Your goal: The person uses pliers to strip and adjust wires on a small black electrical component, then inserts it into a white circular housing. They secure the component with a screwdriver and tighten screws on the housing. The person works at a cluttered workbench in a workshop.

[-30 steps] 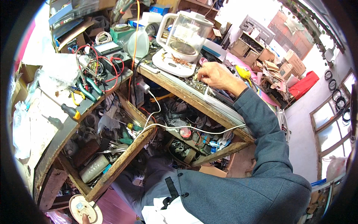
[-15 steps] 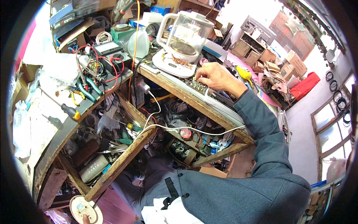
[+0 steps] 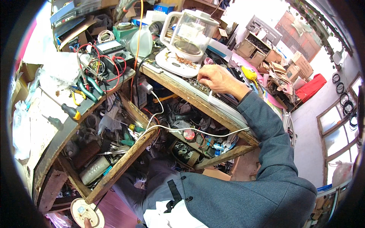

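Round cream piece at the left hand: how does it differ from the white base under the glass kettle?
The round cream piece is in the left hand; the white base sits on the bench. Coppery scraps litter the white base; the cream piece shows none. Both are pale.

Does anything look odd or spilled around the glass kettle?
Yes: loose coppery-brown scraps lie on the white base under the glass kettle, near the right hand. They look spilled and out of place on an appliance.
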Tool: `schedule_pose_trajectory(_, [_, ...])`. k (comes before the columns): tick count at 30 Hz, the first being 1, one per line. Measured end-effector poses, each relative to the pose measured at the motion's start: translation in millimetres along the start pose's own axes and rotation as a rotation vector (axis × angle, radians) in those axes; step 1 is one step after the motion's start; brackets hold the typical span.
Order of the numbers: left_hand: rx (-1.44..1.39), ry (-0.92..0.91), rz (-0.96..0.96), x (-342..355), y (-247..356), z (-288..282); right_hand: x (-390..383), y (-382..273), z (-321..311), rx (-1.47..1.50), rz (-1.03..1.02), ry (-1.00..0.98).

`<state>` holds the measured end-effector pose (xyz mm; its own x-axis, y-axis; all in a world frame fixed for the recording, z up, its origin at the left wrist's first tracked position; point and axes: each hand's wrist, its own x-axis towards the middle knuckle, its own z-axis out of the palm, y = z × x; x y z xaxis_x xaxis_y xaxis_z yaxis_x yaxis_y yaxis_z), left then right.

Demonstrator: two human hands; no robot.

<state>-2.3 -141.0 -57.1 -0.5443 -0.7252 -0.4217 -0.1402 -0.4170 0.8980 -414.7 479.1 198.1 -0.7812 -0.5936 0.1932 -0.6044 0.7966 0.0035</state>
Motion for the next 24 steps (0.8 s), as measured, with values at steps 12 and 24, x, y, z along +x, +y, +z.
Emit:
schedule_pose_trajectory(12, [-0.04,-0.009,-0.002,-0.7,-4.7,-2.7,-4.5,6.8,-3.4,-0.083,0.1,0.053])
schedule_pose_trajectory(24, [-0.024,0.014,0.013,-8.1,-0.4,3.5,-7.7,0.6,-7.3,-0.104,0.075,0.038])
